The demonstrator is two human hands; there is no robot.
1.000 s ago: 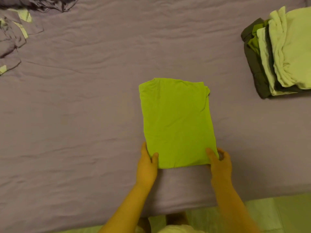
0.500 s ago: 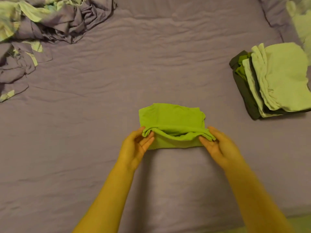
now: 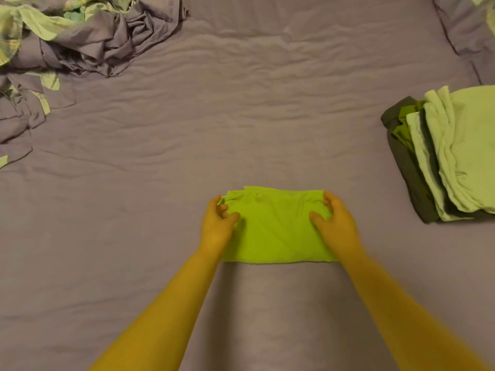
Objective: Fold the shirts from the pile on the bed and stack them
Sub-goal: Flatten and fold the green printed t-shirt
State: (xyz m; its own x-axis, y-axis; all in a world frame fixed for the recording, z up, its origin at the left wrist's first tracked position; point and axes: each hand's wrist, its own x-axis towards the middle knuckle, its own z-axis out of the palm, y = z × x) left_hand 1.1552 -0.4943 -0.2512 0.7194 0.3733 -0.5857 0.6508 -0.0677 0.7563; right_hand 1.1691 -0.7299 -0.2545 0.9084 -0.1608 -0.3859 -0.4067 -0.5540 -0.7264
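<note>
hands [image 3: 278, 223] grip folded green shirt [image 3: 276, 231]

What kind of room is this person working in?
Most likely a bedroom. The whole work surface is a bed covered in a wrinkled purple sheet, with a pile of unfolded clothes at the far left and a stack of folded shirts at the right.

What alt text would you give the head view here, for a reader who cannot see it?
Two bare hands, left hand and right hand, rest on the side edges of a folded bright green shirt lying on a purple bed sheet. A stack of folded shirts sits at right, an unfolded pile far left.
</note>
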